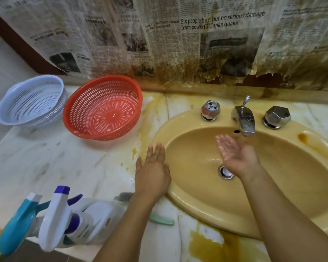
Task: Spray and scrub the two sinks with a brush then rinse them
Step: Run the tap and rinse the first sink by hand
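A yellow oval sink is set in the marble counter, with a metal drain and a chrome spout between two chrome knobs. My right hand is held palm up and wet, with straight fingers, under the spout above the basin. My left hand lies flat, palm down, at the sink's left rim. Two spray bottles lie on the counter at the near left. A brush with a green handle lies partly hidden under my left forearm.
A red colander and a white colander sit at the back left of the counter. Stained newspaper covers the wall behind. Yellow-brown stains mark the counter in front of and left of the sink.
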`<state>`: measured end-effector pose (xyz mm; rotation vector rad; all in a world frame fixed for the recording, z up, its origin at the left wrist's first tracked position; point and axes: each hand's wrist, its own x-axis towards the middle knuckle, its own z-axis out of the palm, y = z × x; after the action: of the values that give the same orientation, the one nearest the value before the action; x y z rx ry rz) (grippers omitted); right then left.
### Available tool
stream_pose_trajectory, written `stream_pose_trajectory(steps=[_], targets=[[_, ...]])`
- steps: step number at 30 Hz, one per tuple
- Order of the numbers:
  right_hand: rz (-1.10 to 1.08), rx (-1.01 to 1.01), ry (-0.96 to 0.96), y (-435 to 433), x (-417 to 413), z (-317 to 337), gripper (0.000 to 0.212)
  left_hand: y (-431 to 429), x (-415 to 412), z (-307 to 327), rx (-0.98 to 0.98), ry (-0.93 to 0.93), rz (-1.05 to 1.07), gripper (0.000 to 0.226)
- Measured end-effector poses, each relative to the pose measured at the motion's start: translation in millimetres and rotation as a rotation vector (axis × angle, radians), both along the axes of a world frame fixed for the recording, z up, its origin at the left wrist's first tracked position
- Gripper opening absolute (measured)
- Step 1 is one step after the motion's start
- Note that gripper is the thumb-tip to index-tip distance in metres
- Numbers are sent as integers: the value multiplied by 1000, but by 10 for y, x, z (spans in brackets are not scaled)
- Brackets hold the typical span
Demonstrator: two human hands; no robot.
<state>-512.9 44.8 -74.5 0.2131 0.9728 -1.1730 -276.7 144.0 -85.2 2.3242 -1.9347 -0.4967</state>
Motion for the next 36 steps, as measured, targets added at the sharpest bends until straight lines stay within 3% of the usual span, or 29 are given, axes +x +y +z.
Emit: stream_pose_trajectory(steps=[4,7,12,18,26,32,36], targets=[[311,-148,48,-117,639,295,42,-219,-16,-94,2,-12,-43,82],[391,-211,111,-182,964,527,45,-545,12,-156,-39,-39,-104,81],[279,-114,195,-81,535,318,46,-1080,26,-158,-19,-120,-240,93],[-167,127,-58,-12,-329,-108,33,-1375,-48,-197,-49,-162,-354,104],[-222,127,-98,-143,-225,-163,27,-1611,-77,-223,-106,-201,-455,108],[68,-83,-123,-142,576,212,34,-1553,-74,-182,-130,-167,-467,96],[459,-210,201,-1,871,535,29,-1316,-65,-186,-120,-104,-344,76]])
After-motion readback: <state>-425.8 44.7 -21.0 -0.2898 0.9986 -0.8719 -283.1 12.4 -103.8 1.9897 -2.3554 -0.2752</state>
